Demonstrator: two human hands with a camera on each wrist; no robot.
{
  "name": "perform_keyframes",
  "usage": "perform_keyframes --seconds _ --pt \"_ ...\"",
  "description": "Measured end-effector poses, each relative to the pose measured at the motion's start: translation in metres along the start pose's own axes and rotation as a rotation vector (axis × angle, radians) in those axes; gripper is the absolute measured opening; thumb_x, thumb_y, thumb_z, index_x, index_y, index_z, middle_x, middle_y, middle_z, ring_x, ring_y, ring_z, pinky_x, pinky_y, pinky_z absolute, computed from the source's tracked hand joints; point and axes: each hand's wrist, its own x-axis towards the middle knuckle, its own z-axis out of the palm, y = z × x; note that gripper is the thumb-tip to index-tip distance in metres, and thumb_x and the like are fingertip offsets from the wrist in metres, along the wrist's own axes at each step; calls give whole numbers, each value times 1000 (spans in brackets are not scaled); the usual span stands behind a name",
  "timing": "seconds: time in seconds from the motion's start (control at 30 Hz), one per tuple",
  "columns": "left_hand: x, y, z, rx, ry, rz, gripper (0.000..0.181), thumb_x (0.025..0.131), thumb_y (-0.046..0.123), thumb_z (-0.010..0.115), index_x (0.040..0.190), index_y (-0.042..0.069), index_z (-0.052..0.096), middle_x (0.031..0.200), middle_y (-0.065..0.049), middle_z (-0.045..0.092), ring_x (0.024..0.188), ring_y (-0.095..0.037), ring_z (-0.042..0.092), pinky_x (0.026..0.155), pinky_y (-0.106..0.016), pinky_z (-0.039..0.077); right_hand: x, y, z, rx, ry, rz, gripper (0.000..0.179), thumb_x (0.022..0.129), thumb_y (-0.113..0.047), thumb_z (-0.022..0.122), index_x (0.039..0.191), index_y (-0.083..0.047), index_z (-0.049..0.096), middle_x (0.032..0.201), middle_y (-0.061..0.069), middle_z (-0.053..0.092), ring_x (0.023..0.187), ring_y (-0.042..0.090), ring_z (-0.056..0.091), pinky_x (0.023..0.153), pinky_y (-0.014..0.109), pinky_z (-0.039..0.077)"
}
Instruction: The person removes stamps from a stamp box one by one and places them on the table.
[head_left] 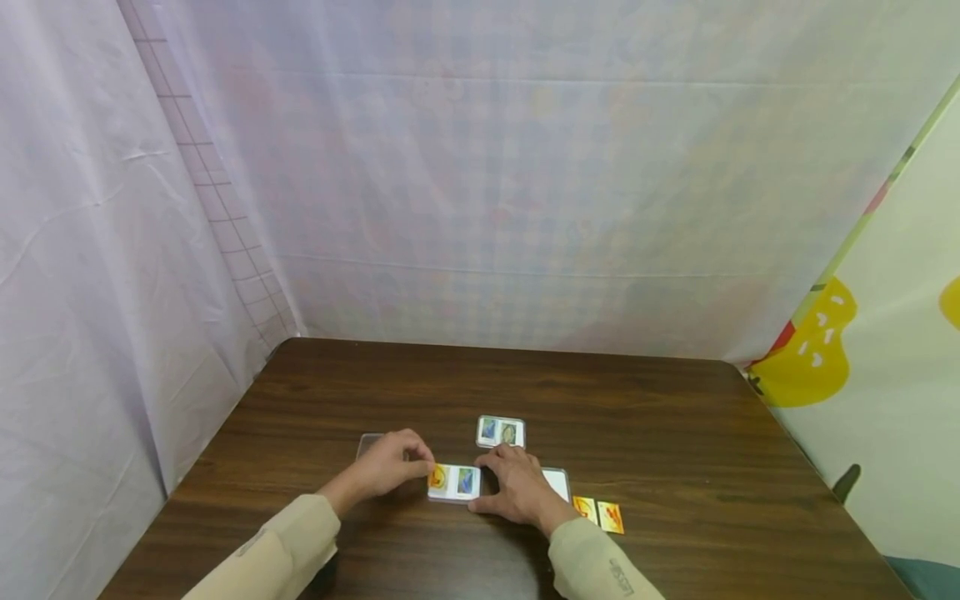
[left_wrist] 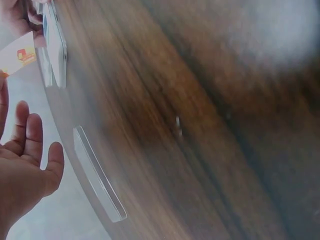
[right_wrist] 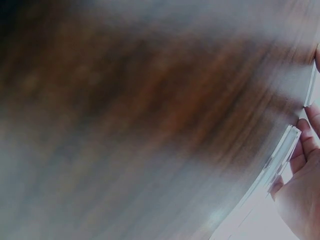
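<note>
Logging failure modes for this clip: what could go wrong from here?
1. The orange card pinched by the left hand stands tilted above the table in the left wrist view; it could land crooked on the white tray.
2. The right hand is at the tray's right end only, so a push at the left end might turn it.
3. The right sleeve is close to the loose orange cards and could brush them aside.
</note>
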Motion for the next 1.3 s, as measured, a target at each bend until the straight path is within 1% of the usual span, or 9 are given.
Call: perform_keyframes --seconds 0.13,0.23,0.43,0.67,0.77,0.93,1.07,1.2,1.3 --pt "-3 2 2 8 7 2 5 87 15 72 84 11 73 93 1 64 93 -19 58 81 -37 44 0 1 0 -3 9 -5 62 76 -47 82 124 -11 65 117 6 56 116 31 51 101 55 36" --pt "-6 4 3 17 18 -11 4 85 14 72 83 11 73 91 3 64 91 -17 57 80 -36 44 0 2 1 -3 16 -10 62 76 -46 82 123 -11 65 117 6 56 116 30 51 101 55 36" --pt "-13 9 5 -7 19 -63 4 85 13 73 83 10 73 86 4 62 82 -13 54 73 -31 44 0 2 3 -5 22 -17 62 76 -48 82 123 -12 65 117 6 56 116 31 51 101 55 36" --pt "-23 11 10 -58 -9 -119 5 85 12 74 83 8 72 86 1 60 82 -15 53 74 -34 44 -1 2 2 4 24 -16 62 76 -48 82 124 -12 65 117 5 56 116 31 51 101 55 36" --pt "-27 11 12 -79 -25 -127 5 85 12 74 83 8 72 85 0 59 77 -16 52 67 -32 45 0 3 2 0 23 -17 62 76 -48 82 123 -12 65 117 5 56 116 30 51 101 55 36" --pt "-33 11 14 -81 -38 -131 5 85 11 73 82 8 72 83 1 58 69 -14 50 56 -28 44 0 3 3 5 20 -14 63 76 -48 81 124 -11 65 118 6 56 117 31 51 102 55 35" --pt "-36 11 16 -88 -40 -139 4 85 10 72 81 8 72 82 1 57 64 -12 50 52 -26 44 0 3 3 10 19 -11 63 77 -48 81 125 -11 64 118 6 56 117 31 51 103 55 35" --pt "-39 10 18 -76 -45 -133 4 85 9 71 81 7 71 78 3 59 65 -12 50 55 -27 43 0 3 3 8 21 -12 63 76 -47 82 125 -11 64 118 6 56 116 30 51 102 55 35" --pt "-40 9 20 -44 -39 -131 4 83 9 72 80 8 71 76 5 59 70 -12 50 60 -29 42 0 3 3 3 21 -13 63 76 -47 82 124 -11 64 118 6 56 116 30 51 102 54 35"
